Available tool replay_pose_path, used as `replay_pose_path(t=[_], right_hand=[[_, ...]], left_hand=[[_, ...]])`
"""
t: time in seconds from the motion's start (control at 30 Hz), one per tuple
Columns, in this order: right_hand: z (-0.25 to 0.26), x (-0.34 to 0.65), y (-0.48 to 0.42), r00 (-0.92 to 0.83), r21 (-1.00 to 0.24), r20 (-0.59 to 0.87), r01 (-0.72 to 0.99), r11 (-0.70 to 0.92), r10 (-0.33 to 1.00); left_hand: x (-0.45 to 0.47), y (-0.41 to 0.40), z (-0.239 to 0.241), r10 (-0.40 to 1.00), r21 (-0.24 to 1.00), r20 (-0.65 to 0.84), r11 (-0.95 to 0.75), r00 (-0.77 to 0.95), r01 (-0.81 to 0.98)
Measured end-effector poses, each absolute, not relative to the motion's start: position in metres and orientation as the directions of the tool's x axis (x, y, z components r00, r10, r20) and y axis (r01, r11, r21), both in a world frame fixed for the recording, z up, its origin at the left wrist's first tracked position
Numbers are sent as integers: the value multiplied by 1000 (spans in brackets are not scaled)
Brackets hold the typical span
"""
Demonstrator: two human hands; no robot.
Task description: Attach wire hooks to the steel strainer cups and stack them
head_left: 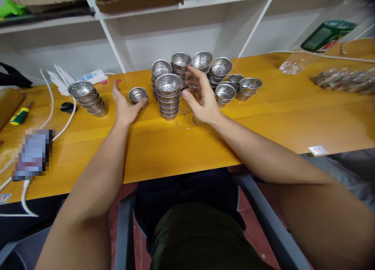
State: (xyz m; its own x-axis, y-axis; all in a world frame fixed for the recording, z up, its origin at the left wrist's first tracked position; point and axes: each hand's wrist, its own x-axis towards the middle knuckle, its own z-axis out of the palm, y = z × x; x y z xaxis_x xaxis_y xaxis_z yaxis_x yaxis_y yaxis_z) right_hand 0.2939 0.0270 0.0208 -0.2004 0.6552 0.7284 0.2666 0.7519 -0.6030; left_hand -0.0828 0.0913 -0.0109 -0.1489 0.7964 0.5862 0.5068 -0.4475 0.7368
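My left hand (125, 106) is open, its thumb at the right side of a small perforated metal cup (137, 94) and its fingers spread to the left; whether the thumb touches the cup I cannot tell. My right hand (203, 98) is open too, fingers curved apart, just right of a tall stack of perforated metal cups (168, 86). Behind it, several more stacks of cups (201, 59) stand close together, partly hidden by that hand. To its right sit shorter stacks (225, 93). Thin wire loops (185, 125) lie under the right hand.
A tilted cup stack (88, 98) leans at left, near white cables, a power strip (92, 76) and a black round cap (67, 107). Further left are a phone (33, 154) and a screwdriver (21, 117). A plastic bottle (325, 37) and wrapped items (345, 80) lie at right.
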Motion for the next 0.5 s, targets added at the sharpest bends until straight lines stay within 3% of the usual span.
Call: replay_pose_path(t=[0.13,0.33,0.5], right_hand=[[19,294,28,-200,-571,753,275,774,627],[29,295,21,-182,-538,778,302,787,601],[45,296,3,-262,-338,859,356,871,440]], left_hand=[[-93,107,-27,879,793,457,-335,-133,509],[-94,104,-18,770,698,616,-434,-168,570],[-68,61,30,595,523,801,-636,-71,568]])
